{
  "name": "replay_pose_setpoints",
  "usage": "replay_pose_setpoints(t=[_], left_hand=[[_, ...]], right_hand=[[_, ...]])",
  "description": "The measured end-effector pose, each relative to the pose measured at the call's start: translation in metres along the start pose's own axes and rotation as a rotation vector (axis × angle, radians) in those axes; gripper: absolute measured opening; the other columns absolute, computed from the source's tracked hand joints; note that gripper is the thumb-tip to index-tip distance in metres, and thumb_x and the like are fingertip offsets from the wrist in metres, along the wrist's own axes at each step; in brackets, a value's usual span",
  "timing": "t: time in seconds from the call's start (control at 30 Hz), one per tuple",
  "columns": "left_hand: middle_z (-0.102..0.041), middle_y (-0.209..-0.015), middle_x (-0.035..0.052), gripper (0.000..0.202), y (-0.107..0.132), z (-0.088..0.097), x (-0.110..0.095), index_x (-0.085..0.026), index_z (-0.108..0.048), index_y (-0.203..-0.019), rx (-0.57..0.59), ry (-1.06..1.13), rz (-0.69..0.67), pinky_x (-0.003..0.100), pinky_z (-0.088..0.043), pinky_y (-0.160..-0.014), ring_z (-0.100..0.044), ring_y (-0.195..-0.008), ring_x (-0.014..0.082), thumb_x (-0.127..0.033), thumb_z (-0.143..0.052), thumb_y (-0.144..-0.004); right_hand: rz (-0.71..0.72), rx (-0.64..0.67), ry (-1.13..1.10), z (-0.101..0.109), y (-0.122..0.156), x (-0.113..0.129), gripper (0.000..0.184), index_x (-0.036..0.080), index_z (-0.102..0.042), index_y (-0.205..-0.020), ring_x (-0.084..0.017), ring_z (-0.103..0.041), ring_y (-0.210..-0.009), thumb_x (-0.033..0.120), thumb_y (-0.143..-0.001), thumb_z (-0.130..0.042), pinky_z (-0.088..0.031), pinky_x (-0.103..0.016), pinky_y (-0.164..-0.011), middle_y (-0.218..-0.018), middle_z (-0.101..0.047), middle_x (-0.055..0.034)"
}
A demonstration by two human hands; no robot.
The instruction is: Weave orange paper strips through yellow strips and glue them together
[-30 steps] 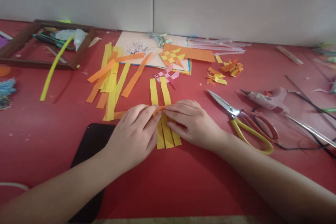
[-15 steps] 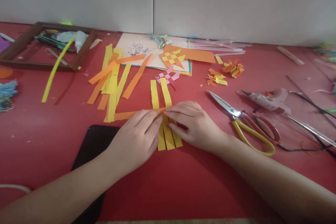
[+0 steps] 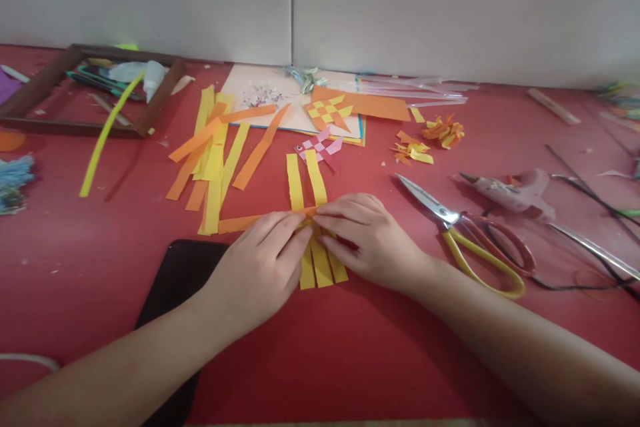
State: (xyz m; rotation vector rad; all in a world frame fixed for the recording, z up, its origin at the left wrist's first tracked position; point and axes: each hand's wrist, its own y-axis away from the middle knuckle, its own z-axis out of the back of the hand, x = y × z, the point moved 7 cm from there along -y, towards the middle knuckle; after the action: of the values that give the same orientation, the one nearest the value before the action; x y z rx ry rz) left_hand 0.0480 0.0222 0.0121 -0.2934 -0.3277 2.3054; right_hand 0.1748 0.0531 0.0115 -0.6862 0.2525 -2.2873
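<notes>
Three yellow strips (image 3: 316,267) are laid side by side in the near middle of the desk (image 3: 360,360), and an orange strip (image 3: 240,223) is set across them, its left end lying just beside the loose strip pile (image 3: 214,167). The fingertips of the left hand (image 3: 265,260) and the right hand (image 3: 367,233) are closed on the orange strip, nearly meeting over the crossing; how it is threaded there cannot be told, being covered. If it is pulled harder from one side, the yellow strips could be dragged askew, since nothing but the fingers is seen pinning them. The paper might be creased or torn by too tight a pinch. The pile, too, could be disturbed if the orange strip's left end is swung, and a misplaced crossing could be left unnoticed while the view is blocked.
</notes>
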Motion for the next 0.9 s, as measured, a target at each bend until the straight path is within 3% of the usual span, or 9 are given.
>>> replay_pose_setpoints(t=[0.63,0.8,0.9], left_hand=[[-0.064,-0.115,0.0156,0.035,-0.003,0.0,0.0,-0.005,-0.06,-0.12,0.016,-0.017,0.008,0.048,-0.05,-0.098,-0.057,-0.109,0.0291,-0.012,-0.046,-0.088],[-0.064,-0.115,0.0159,0.036,-0.003,-0.001,0.0,-0.005,-0.06,-0.12,0.028,-0.033,-0.013,0.049,-0.05,-0.096,-0.057,-0.108,0.0296,-0.012,-0.048,-0.087],[-0.063,-0.117,0.0161,0.038,-0.002,-0.003,-0.001,-0.005,-0.059,-0.122,0.042,-0.043,-0.014,0.05,-0.049,-0.097,-0.056,-0.109,0.0301,-0.011,-0.047,-0.087]], right_hand=[[-0.036,-0.013,-0.036,0.003,-0.002,-0.002,0.021,0.02,-0.069,-0.104,-0.021,-0.062,-0.098,0.023,-0.089,-0.056,-0.048,-0.041,-0.09,-0.107,-0.069,-0.0073],[-0.241,-0.161,-0.077,0.018,-0.011,-0.023,0.015,0.023,-0.068,-0.097,-0.02,-0.066,-0.093,0.021,-0.088,-0.056,-0.05,-0.039,-0.086,-0.097,-0.072,-0.0039],[-0.401,-0.13,-0.135,0.016,-0.018,-0.039,0.019,0.022,-0.063,-0.102,-0.022,-0.066,-0.092,0.021,-0.083,-0.059,-0.05,-0.041,-0.084,-0.097,-0.072,-0.0042]])
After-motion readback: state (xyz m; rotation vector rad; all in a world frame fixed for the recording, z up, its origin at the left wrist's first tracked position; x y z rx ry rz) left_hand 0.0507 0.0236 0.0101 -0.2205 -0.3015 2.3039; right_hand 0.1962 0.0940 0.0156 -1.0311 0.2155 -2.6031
